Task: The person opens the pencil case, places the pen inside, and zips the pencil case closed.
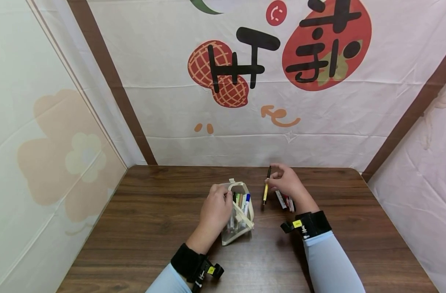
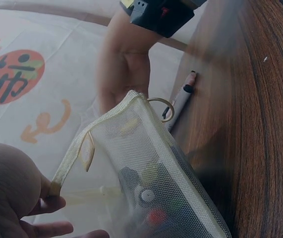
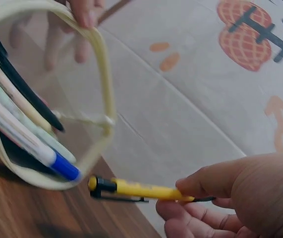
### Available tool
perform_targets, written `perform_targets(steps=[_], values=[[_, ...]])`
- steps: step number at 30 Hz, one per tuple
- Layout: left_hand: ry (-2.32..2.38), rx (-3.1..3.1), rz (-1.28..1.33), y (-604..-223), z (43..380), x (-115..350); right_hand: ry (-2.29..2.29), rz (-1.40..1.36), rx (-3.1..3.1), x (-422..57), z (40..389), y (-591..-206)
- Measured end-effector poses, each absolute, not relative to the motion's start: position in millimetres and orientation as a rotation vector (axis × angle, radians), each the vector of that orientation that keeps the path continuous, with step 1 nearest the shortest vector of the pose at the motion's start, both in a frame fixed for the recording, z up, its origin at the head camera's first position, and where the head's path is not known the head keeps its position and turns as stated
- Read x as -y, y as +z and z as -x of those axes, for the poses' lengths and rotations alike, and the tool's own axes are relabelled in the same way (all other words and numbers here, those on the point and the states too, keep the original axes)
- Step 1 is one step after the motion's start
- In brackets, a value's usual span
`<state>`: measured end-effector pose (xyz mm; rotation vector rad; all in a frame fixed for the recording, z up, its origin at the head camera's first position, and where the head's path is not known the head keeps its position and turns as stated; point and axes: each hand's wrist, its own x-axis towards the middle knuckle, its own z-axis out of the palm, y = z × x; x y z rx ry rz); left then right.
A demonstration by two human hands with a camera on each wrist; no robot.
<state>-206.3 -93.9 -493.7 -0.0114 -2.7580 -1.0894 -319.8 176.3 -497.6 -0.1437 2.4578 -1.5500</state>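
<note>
A mesh pencil case (image 1: 233, 234) with cream edging stands open on the table, several pens and markers inside, one a blue-capped marker (image 3: 64, 166). My left hand (image 1: 217, 207) pinches the rim of the case at its left side; in the left wrist view thumb and finger hold the cream edge (image 2: 69, 158). My right hand (image 1: 288, 183) pinches a yellow and black pen (image 1: 265, 191) just right of the case, above the table. In the right wrist view the yellow pen (image 3: 146, 190) points its clip end toward the case's opening.
Beneath the right hand lie a white and black marker (image 1: 280, 200) and a few red and dark pens (image 1: 290, 204). The wooden table (image 1: 153, 228) reaches back to a printed cloth wall (image 1: 171, 150). A metal ring (image 2: 167, 110) hangs from the case's corner.
</note>
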Motion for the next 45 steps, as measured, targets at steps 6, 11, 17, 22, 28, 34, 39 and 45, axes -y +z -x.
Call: perform_targets(steps=[6,11,17,22,28,34,39,45], values=[[-1.082,2.765,0.005,-493,206,93,-1.649,0.187,-2.357,-150,313,-501],[-1.05,2.78,-0.025,-492,206,93,-1.646,0.243,-2.293,-135,310,-506],[-1.031,2.79,-0.037,-492,206,93,-1.614,0.32,-2.234,-123,306,-507],[-1.028,2.795,-0.028,-492,206,94,-1.567,0.374,-2.213,-117,302,-509],[-1.018,2.795,-0.026,-493,206,94,-1.597,0.385,-2.149,-112,300,-511],[-1.013,2.787,-0.028,-492,207,94,-1.556,0.439,-2.151,-109,299,-512],[-1.01,2.789,-0.025,-492,207,94,-1.511,0.416,-2.235,-115,301,-510],[-1.011,2.791,-0.024,-492,206,94,-1.472,0.333,-2.388,-133,308,-504]])
